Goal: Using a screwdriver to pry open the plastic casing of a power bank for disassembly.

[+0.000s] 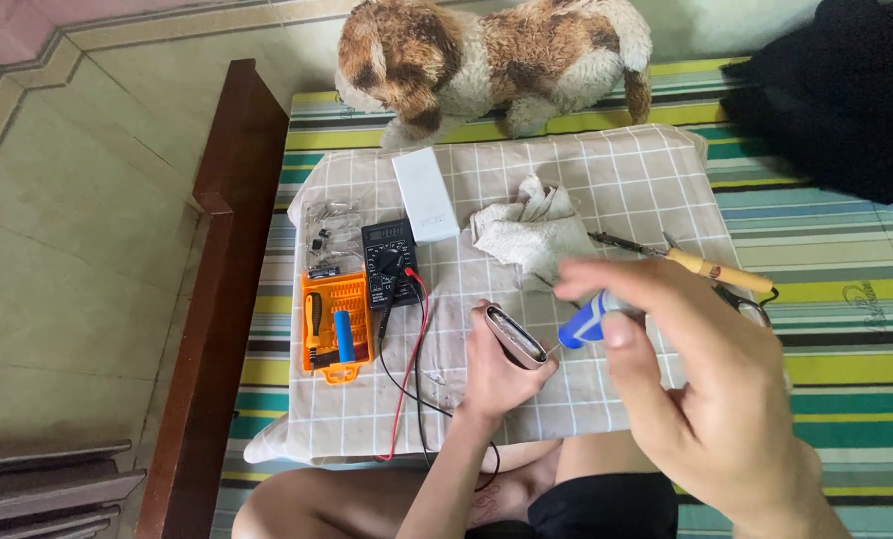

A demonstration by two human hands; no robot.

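A fluffy dog [486,60] stands on the striped bed [846,349]. The right hand [706,384], raised and bent, pinches a blue-handled screwdriver [584,321]. The left hand [496,374] grips an open power bank [516,336]. A multimeter [389,262] lies nearby.

One dog [486,60]; one multimeter [389,262]; one soldering iron [706,267] — two screwdrivers [588,319], one white box [425,194].

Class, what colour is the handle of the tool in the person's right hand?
Blue and white; the screwdriver handle in the right hand shows in the head view.

Bare cloth [616,180] behind the rag [526,235], multimeter leads [407,359] crossing left, soldering iron [706,268] right
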